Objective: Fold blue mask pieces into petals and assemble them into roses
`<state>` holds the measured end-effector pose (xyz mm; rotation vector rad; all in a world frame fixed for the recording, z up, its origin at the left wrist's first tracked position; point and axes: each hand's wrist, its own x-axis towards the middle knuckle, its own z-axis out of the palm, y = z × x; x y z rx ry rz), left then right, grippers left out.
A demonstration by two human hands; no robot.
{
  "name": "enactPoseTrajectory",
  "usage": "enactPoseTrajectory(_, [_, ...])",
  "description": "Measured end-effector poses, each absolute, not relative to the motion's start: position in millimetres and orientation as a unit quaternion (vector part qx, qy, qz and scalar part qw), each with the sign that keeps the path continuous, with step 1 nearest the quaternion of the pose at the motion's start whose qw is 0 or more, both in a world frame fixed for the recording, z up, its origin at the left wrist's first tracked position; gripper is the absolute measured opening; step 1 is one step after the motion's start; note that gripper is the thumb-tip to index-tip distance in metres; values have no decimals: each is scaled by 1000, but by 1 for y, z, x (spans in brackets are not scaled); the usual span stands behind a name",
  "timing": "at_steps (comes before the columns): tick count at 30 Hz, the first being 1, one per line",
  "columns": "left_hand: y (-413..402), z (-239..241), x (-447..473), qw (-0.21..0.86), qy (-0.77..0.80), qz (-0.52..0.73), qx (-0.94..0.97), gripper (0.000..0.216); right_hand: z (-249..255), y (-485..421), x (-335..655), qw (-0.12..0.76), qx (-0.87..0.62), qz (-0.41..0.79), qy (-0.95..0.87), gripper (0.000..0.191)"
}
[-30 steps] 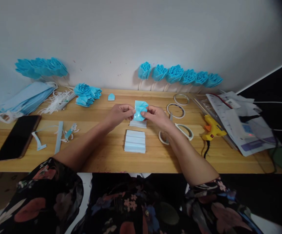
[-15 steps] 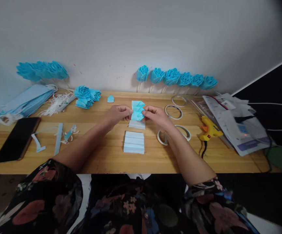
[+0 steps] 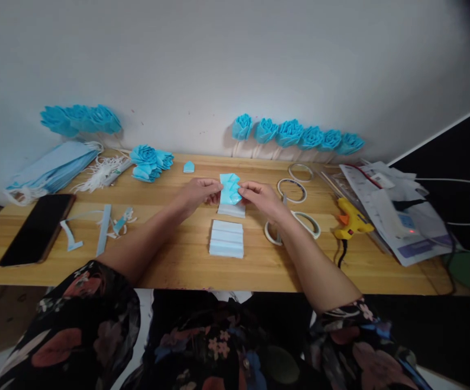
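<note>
A folded light-blue piece (image 3: 230, 189) is held up just above the wooden table (image 3: 178, 260), pinched from both sides. My left hand (image 3: 198, 192) grips its left edge with closed fingers. My right hand (image 3: 258, 196) grips its right edge the same way. Right below the hands lies a small pale-blue pleated piece (image 3: 231, 210). Nearer to me sits a larger pleated stack (image 3: 226, 239).
Blue roses (image 3: 295, 134) lean on the wall at the back, more roses (image 3: 150, 160) and blue masks (image 3: 51, 169) at the left. A black phone (image 3: 37, 228), cut strips (image 3: 103, 227), tape rings (image 3: 291, 190), scissors (image 3: 306, 222), a yellow glue gun (image 3: 351, 219) and papers (image 3: 397, 214) lie around.
The blue piece has been pressed narrower and lowered slightly between my hands. The camera view shifted a little.
</note>
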<state>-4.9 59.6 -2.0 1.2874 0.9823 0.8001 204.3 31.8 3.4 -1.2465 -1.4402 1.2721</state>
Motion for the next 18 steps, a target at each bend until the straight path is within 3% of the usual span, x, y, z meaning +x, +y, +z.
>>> enactPoseTrajectory(4, [61,-6,-5,586,484,341,553,31,17,46,209,429,-532,357,-637,32])
enactPoseTrajectory(8, [63,-9,-3,578,508,349,535,34,46,70,185,363,-502,253,-743,25])
enactPoseTrajectory(11, [65,-10,-1,586,519,359,508,37,58,95,147,265,-495,171,-810,25])
enactPoseTrajectory(15, [70,-13,1,588,527,364,494,38,53,127,91,68,-487,33,-870,27])
enactPoseTrajectory(18, [72,-15,1,583,523,374,496,38,42,143,59,-43,-480,-6,-876,27])
